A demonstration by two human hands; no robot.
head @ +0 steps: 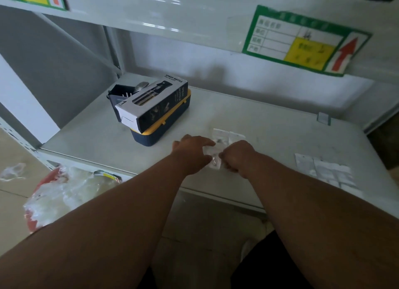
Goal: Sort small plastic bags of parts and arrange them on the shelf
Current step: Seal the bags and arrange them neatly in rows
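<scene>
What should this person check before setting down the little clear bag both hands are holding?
1. Small clear plastic bag pinched by left hand and right hand: ok.
2. Bare white metal shelf beside the bags lying behind: ok.
3. Flat bags at the right edge stay undisturbed: ok.
4. Parts inside match that pile: cannot tell.
5. Black-and-white spray bottle carton out of the way: ok.

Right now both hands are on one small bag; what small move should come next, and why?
Probably lay the small bag, held between left hand and right hand, flat beside the bags just behind it on the shelf, since those already lie side by side.
</scene>
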